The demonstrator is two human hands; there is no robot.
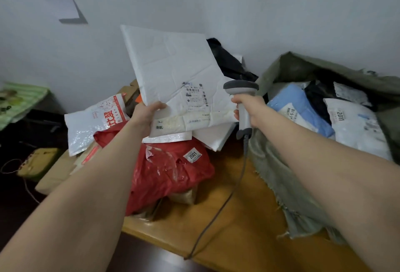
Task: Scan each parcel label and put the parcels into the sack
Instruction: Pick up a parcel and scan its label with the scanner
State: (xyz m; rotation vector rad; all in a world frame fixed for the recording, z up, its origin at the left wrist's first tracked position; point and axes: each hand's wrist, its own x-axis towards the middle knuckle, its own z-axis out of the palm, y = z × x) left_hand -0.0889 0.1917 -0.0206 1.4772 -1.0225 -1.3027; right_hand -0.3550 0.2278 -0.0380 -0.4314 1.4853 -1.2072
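My left hand [149, 113] grips the lower left corner of a flat white parcel [171, 64] and holds it upright above the pile. Its label [195, 96] faces me. My right hand [249, 107] grips a grey corded barcode scanner [241, 90], whose head sits just right of the label. The green-grey sack [279, 176] lies open at the right and holds blue, white and black parcels. A red parcel [171, 170] with a "2001" sticker lies below the held one.
More parcels lie piled on the wooden table [227, 235]: a white bag with red print [95, 120], brown boxes [56, 174], a black bag [229, 59] at the wall. The scanner cable [218, 211] runs across the table to its front edge.
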